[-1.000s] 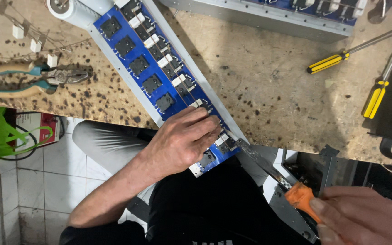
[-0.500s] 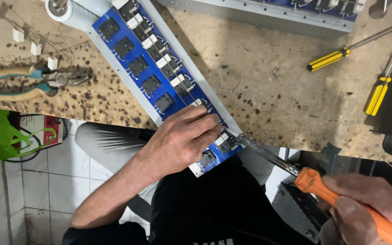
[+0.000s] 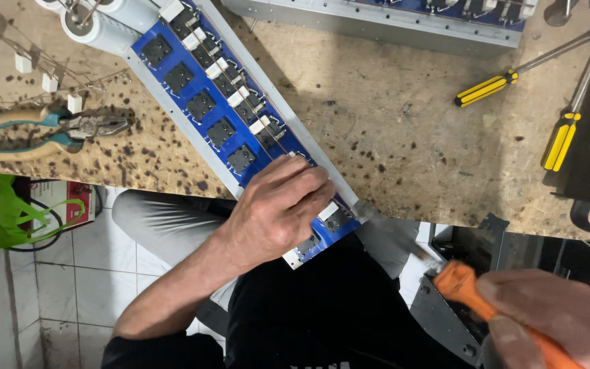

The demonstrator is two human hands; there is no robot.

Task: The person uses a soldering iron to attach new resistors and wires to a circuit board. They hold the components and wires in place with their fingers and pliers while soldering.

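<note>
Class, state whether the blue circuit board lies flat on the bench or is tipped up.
Flat: the blue circuit board lies along the bench, its near end overhanging under the left hand.
</note>
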